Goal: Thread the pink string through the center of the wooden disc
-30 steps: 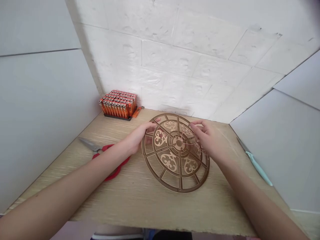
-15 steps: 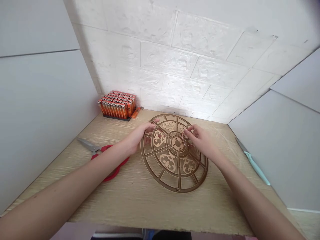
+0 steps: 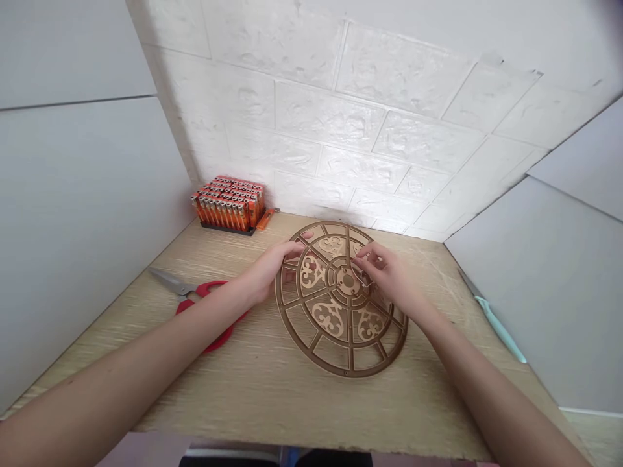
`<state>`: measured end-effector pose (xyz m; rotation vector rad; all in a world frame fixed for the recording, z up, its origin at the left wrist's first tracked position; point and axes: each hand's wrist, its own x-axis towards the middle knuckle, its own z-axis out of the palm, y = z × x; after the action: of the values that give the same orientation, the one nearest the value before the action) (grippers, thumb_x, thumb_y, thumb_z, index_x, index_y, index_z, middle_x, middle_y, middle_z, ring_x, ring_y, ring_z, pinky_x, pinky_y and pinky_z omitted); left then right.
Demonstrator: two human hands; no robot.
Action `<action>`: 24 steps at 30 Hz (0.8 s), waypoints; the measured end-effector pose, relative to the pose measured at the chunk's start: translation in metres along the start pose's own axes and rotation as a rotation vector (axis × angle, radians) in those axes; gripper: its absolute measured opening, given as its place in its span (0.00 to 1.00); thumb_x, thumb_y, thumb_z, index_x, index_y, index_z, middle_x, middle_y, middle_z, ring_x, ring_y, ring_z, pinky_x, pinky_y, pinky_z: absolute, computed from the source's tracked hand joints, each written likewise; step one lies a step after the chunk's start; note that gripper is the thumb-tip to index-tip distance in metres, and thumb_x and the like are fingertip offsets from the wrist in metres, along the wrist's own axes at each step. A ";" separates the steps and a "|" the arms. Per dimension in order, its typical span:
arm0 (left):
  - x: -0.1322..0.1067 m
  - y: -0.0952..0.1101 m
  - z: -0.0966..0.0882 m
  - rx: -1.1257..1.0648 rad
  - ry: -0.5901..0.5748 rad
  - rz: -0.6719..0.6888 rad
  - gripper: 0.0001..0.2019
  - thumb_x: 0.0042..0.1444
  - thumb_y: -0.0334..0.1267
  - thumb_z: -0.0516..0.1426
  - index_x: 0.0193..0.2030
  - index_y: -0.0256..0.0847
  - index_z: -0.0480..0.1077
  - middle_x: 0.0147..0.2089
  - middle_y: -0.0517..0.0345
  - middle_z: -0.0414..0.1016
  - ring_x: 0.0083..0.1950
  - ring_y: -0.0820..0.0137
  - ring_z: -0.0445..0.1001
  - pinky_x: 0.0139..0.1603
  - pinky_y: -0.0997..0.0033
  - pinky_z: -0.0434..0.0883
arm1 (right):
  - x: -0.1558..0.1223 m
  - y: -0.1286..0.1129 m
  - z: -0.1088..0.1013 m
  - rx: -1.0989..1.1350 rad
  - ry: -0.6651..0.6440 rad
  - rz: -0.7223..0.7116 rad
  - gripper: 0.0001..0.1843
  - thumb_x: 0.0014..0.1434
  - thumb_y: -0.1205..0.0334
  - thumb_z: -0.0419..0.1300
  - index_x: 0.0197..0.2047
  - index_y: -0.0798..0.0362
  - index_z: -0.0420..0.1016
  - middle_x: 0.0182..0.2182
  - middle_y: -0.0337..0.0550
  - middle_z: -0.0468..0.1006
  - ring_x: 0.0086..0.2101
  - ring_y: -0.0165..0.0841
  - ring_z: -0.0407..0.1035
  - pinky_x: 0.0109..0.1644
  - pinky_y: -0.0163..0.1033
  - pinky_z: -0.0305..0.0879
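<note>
A fretwork wooden disc [image 3: 327, 316] is held at its left side by the left hand [image 3: 268, 272], while a small clear loop [image 3: 364, 279] is pinched by the right hand [image 3: 385, 275] just beside the central hub [image 3: 347, 281].

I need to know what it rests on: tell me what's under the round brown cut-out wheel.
Pale wood-grain tabletop shows through the openings of the round brown cut-out wheel. The parts beneath the left hand and right hand are covered, so nothing under them can be seen.
</note>
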<state>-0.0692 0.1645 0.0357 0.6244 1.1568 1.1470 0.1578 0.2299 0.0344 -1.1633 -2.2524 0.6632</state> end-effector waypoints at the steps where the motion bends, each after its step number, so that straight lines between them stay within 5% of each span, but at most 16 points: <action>1: 0.000 0.000 0.000 0.005 0.002 0.003 0.28 0.47 0.40 0.57 0.58 0.54 0.64 0.45 0.55 0.72 0.35 0.74 0.72 0.31 0.79 0.69 | 0.000 -0.001 0.000 0.037 -0.002 -0.008 0.10 0.62 0.53 0.55 0.38 0.50 0.71 0.24 0.36 0.69 0.24 0.28 0.63 0.26 0.33 0.55; 6: 0.000 -0.002 0.002 0.012 0.015 -0.002 0.27 0.47 0.40 0.56 0.58 0.54 0.65 0.46 0.56 0.72 0.36 0.74 0.72 0.32 0.79 0.69 | -0.002 -0.005 0.000 0.272 0.008 0.032 0.11 0.61 0.52 0.57 0.38 0.50 0.69 0.34 0.40 0.72 0.30 0.30 0.67 0.29 0.34 0.60; 10: 0.001 -0.002 0.001 0.041 0.026 -0.009 0.27 0.47 0.41 0.56 0.58 0.55 0.65 0.44 0.57 0.72 0.35 0.75 0.71 0.31 0.79 0.68 | -0.002 -0.008 -0.002 0.380 0.061 0.100 0.13 0.59 0.49 0.59 0.38 0.50 0.68 0.31 0.40 0.72 0.28 0.30 0.65 0.29 0.34 0.60; 17: 0.003 -0.004 0.000 0.060 0.011 0.020 0.26 0.48 0.42 0.56 0.56 0.51 0.66 0.45 0.58 0.72 0.36 0.76 0.71 0.31 0.81 0.67 | -0.001 -0.011 -0.005 0.559 0.200 -0.001 0.10 0.58 0.55 0.61 0.36 0.52 0.67 0.34 0.41 0.73 0.37 0.32 0.69 0.42 0.37 0.65; 24: 0.005 -0.007 0.000 0.070 0.003 0.014 0.26 0.48 0.42 0.56 0.56 0.50 0.66 0.46 0.57 0.72 0.37 0.75 0.71 0.32 0.80 0.67 | 0.001 -0.014 -0.008 1.067 0.168 0.019 0.11 0.59 0.59 0.61 0.37 0.50 0.60 0.40 0.41 0.74 0.42 0.33 0.70 0.45 0.38 0.66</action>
<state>-0.0668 0.1664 0.0283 0.6860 1.2010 1.1235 0.1545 0.2246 0.0494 -0.6385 -1.3614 1.4480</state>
